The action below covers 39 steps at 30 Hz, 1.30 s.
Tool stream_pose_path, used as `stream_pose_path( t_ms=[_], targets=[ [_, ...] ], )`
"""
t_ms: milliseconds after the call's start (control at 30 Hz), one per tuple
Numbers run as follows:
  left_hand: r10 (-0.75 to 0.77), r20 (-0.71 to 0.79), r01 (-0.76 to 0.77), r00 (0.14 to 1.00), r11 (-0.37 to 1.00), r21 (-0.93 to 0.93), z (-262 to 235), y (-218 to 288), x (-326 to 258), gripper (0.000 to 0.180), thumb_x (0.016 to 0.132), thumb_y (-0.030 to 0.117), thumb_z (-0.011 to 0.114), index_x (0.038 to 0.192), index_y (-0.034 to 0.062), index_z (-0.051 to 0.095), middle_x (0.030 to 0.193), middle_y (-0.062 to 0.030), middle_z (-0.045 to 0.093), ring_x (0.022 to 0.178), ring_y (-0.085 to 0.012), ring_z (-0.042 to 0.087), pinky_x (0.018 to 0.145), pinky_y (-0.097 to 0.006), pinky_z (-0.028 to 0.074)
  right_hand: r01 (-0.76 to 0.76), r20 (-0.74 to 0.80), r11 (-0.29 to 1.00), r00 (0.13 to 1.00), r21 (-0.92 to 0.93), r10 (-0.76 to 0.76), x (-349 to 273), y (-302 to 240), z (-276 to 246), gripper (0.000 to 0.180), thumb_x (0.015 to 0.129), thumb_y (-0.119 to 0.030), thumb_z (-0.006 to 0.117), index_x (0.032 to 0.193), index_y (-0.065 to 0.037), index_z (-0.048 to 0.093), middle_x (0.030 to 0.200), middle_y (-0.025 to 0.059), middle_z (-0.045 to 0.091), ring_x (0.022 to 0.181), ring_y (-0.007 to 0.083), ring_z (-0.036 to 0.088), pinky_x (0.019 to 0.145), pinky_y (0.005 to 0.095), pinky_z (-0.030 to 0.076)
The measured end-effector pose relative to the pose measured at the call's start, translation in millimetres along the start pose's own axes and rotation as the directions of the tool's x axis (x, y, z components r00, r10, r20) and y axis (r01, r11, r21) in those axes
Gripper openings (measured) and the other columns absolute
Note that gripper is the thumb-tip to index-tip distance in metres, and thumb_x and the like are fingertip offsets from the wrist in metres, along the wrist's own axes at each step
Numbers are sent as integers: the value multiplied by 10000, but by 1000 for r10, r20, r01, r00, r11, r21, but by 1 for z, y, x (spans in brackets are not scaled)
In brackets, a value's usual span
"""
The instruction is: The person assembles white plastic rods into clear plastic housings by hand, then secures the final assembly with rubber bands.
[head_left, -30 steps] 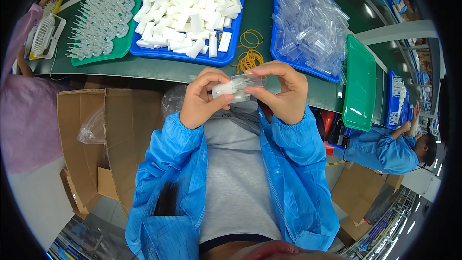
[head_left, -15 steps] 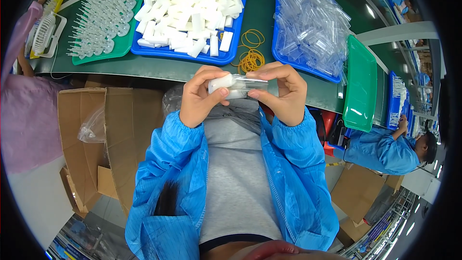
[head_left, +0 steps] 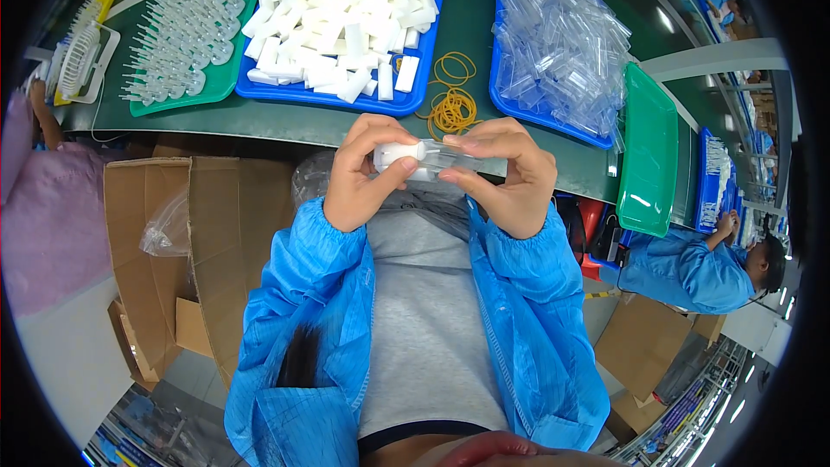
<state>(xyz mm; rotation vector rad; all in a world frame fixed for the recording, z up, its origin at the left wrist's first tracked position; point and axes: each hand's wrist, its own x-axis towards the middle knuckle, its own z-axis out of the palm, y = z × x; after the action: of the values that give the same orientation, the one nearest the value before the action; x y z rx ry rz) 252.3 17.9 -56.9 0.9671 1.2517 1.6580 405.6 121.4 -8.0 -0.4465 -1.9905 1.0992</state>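
Note:
Above the table's near edge, both my hands meet over one small assembly. My left hand (head_left: pixel 370 171) pinches a white rounded piece with a translucent end (head_left: pixel 399 154) between thumb and fingers. Thumb and fingers of my right hand (head_left: pixel 512 175) close on a clear plastic tube (head_left: pixel 477 165), which lies sideways with its far end pointing right. The tube's left end meets or overlaps the white piece; my fingers hide part of the joint, so I cannot tell how deep it sits.
Ahead are a blue tray of white blocks (head_left: pixel 346 26), a blue tray of clear tubes (head_left: pixel 558 52), a green tray of stemmed translucent parts (head_left: pixel 186 43) and yellow rubber bands (head_left: pixel 453 111). A green tray (head_left: pixel 647 156) lies right, an open carton (head_left: pixel 147 251) left. Co-workers sit on both sides.
The clear tube and my right hand have shifted slightly right, so more tube shows beyond my fingers. My left hand stays nearly in place. The co-worker at left has moved back.

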Motion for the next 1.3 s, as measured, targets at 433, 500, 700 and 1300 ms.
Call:
stream_pose_path(
  t_ms=[433,500,700,1300],
  targets=[
    [-4,-8,3,1000,1000,-10,-2,-5,-2,194,780,8,644,967,29,598,1048,-77,445,833,-134,556,608,-218,515,-144,67,989,987,-42,147,2,1,-5,285,608,-27,796,851,-32,647,849,72,664,778,166,603,680,266,476],
    [18,26,-18,1000,1000,3,-1,-5,-2,190,785,15,643,970,22,600,1053,-79,445,834,-136,556,633,-228,512,-133,36,991,990,15,133,0,3,-4,298,603,-18,798,858,-27,644,846,92,653,777,179,614,679,265,486],
    [-44,58,44,997,999,-1,-3,-4,-1,180,792,22,636,970,14,606,1067,-84,445,825,-136,555,644,-230,505,-74,8,996,997,44,74,-2,3,0,312,603,-12,799,870,-25,639,855,104,645,774,180,617,681,268,490],
    [-12,40,17,999,993,-117,-1,-9,-2,172,815,68,631,979,34,590,1082,-86,436,847,-137,535,657,-227,483,-188,41,969,982,161,183,-7,11,-2,309,627,6,786,878,-30,610,887,95,643,803,149,595,714,265,471]
  ],
)
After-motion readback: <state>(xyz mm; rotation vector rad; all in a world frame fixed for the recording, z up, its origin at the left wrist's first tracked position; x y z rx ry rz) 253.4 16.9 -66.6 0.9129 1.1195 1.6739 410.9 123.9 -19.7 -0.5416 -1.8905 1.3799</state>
